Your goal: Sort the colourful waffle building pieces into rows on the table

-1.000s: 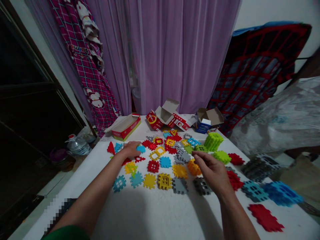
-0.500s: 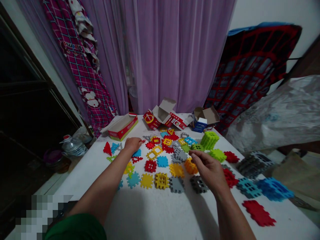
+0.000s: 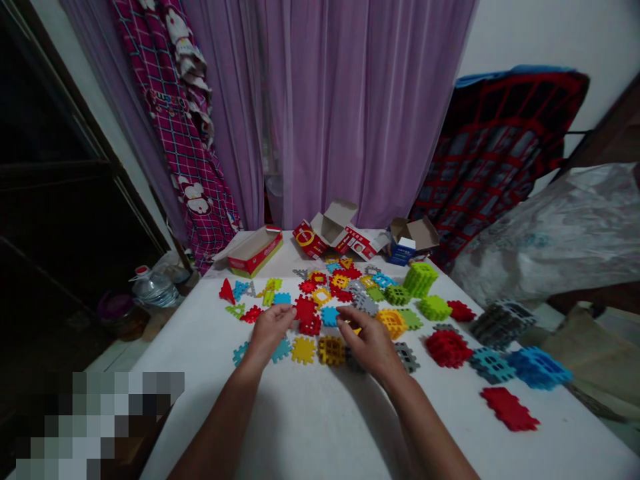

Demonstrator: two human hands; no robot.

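Note:
My left hand [image 3: 273, 328] is pinched at its fingertips on a red toothed plastic building piece [image 3: 305, 309]. The red piece hangs over the middle of the table and partly covers a red window-pattern piece [image 3: 312, 326]. My right hand [image 3: 369, 339] faces it from the right, thumb and fingers apart, with nothing visible between them. Just beyond those fingertips lies a light-blue square piece [image 3: 329, 316]. A yellow square piece [image 3: 303, 350] and a yellow window piece [image 3: 331, 351] lie in front, between my hands. Behind my right hand sits an orange-yellow stack [image 3: 393, 324].
Several stacks stand to the right: lime green [image 3: 420, 279], red [image 3: 448, 347], teal [image 3: 492, 365], blue [image 3: 540, 368] and dark grey [image 3: 504, 323]. A red flat piece [image 3: 510, 409] lies near the right edge. Opened cartons, red [image 3: 256, 252] and blue [image 3: 401, 252], line the back.
My left hand has come back toward me from the far left pieces, bringing the red piece to the centre. My right hand has shifted left, uncovering the orange-yellow and red stacks.

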